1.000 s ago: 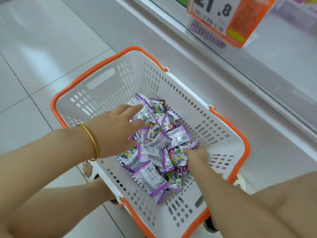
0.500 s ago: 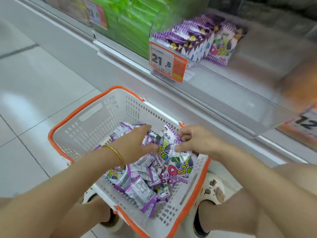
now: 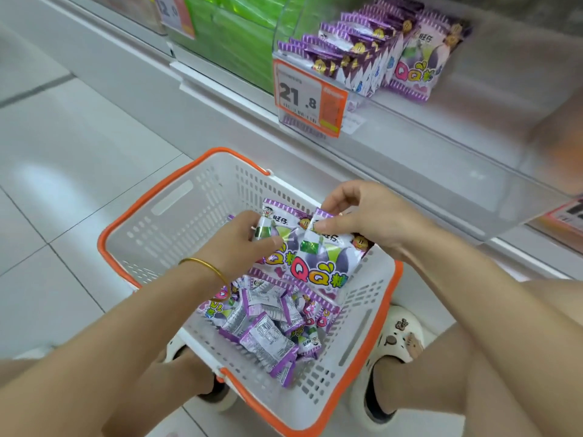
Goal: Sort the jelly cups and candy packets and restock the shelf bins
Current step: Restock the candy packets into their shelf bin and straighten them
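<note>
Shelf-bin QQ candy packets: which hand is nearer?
Right. The right hand, pinching a QQ candy packet over the basket, is almost straight below the shelf packets; the left hand, gripping a second packet, is lower and further left.

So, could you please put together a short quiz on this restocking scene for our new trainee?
1. True or false: the left hand and the right hand each hold one of the raised packets above the basket.
2. The price tag in front of the shelf packets reads: A) 21.8 B) 5.5 C) 30.0
3. Fill in the blank: the basket's rim is ____ in colour.
Key: 1 true; 2 A; 3 orange.
</note>
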{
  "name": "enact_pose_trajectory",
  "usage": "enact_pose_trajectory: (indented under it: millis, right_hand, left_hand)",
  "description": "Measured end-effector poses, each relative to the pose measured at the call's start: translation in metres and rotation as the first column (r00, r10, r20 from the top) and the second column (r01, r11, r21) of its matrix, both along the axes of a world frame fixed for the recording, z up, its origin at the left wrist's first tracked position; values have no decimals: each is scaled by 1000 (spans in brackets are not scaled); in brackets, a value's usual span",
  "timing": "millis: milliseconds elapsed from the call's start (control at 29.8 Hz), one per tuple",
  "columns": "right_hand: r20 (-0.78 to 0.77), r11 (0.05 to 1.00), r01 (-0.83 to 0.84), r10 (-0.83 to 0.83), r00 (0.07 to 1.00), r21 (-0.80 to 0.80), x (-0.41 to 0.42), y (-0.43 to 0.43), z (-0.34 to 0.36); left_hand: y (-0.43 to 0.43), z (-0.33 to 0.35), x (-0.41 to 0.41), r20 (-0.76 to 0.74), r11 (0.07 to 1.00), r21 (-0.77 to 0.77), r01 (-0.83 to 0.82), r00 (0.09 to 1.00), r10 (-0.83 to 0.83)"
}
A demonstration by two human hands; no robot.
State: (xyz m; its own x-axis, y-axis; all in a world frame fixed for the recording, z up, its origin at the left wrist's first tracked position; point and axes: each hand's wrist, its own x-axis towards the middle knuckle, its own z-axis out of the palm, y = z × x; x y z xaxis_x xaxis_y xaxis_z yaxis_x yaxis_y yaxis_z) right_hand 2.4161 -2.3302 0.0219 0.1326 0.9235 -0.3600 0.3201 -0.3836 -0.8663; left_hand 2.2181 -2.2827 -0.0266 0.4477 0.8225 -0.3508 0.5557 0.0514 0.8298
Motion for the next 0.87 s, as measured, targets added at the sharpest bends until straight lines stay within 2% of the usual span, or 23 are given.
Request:
enact_pose_trajectory:
  millis: [67, 101, 201, 235, 336, 436, 470, 537, 604, 705, 873]
  right_hand:
    - [-79, 1000, 18, -17, 997, 15, -2, 5, -1]
    - [-111, 999, 27, -24, 994, 21, -4, 6, -2]
    - [-41, 996, 58, -55, 998, 62, -11, 9, -12]
    - [-12, 995, 64, -63, 998, 80, -14, 9, -15]
    - [1, 991, 50, -51, 999, 125, -22, 10, -25]
    - [-128, 974, 184, -167, 978, 130, -20, 16, -43]
    - [-154, 963, 249, -231, 961, 106, -17, 19, -53]
    - [-40, 965, 261, -259, 965, 23, -10, 21, -84]
    - [120, 982, 110, -91, 989, -155, -11, 15, -124]
    - [161, 901, -76, 159, 974, -428, -26, -1, -189]
    - [159, 801, -19, 142, 977, -598, -52, -25, -266]
  left_hand:
    - [5, -4, 4, -59, 999, -32, -15, 998, 13]
    - [5, -4, 6, -35, 994, -106, -19, 999, 15]
    - [3, -2, 11, 151, 919, -395, 20, 988, 43]
    - [0, -2, 13, 162, 914, -400, 67, 987, -1]
    - [-9, 1, 16, 35, 962, -218, 163, 987, -159]
    - [-8, -4, 9, -51, 976, -187, 113, 991, -124]
    - [-6, -5, 4, -68, 980, -191, 54, 995, -68]
    - [3, -9, -6, -62, 973, -207, -101, 994, 90]
    - [11, -13, -16, -51, 955, -214, -208, 978, 201]
    - [15, -16, -24, -52, 938, -225, -264, 965, 259]
    - [18, -26, -28, -47, 928, -218, -302, 953, 299]
